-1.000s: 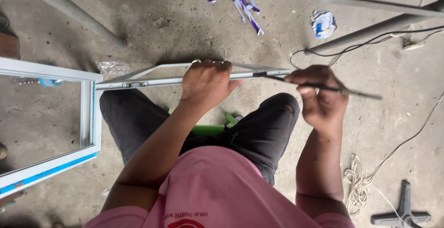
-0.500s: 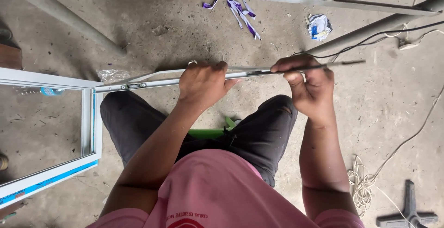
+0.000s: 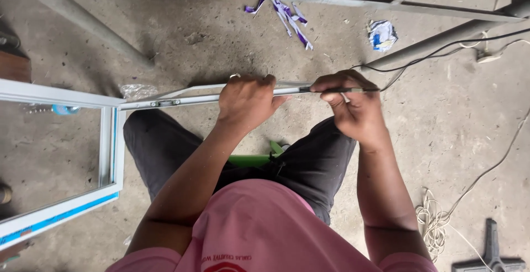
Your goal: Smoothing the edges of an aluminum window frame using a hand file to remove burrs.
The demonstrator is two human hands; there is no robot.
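Note:
My left hand grips a long aluminium frame bar that runs across my knees, with a ring on one finger. My right hand holds a thin black strip, pinched at the bar's right end and lying along the bar's groove. The strip's free end sticks out a little to the right of my fingers. The bar joins a white window frame with blue tape at my left.
Grey metal bars lie across the concrete floor ahead. Purple paper scraps and a crumpled wrapper lie beyond the bar. A black cable and a coiled white cord run at the right, near a black tool base. A green object sits between my legs.
My right hand has moved left along the bar toward my left hand. The length of black strip sticking out to the right has grown shorter. My left hand stays on the bar.

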